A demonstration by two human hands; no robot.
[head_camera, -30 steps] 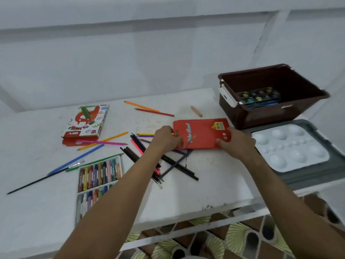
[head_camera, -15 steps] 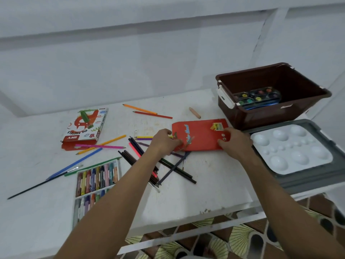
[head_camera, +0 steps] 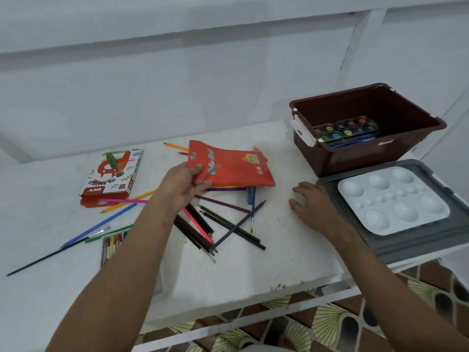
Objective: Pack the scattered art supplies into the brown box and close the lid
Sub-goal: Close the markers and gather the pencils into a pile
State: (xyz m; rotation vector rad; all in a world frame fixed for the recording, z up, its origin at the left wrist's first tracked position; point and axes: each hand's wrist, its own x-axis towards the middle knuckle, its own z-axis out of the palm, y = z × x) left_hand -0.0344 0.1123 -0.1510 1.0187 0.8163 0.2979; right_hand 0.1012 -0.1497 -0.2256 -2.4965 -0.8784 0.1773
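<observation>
My left hand grips the left end of a flat red pencil packet, lifted and tilted above the table. Below it lie several loose coloured pencils and a thin paintbrush. My right hand rests empty on the table with fingers spread, just left of the grey lid. The brown box stands open at the back right with a watercolour set inside. A white palette lies on the grey lid.
An oil pastels box sits at the left, with more pencils and a long black brush near it. An open pastel tray is partly hidden by my left forearm. The table's front edge runs close below my arms.
My left hand has lifted the red packet off the table and swung it leftward. My right hand let go of the packet and now lies on the table.
</observation>
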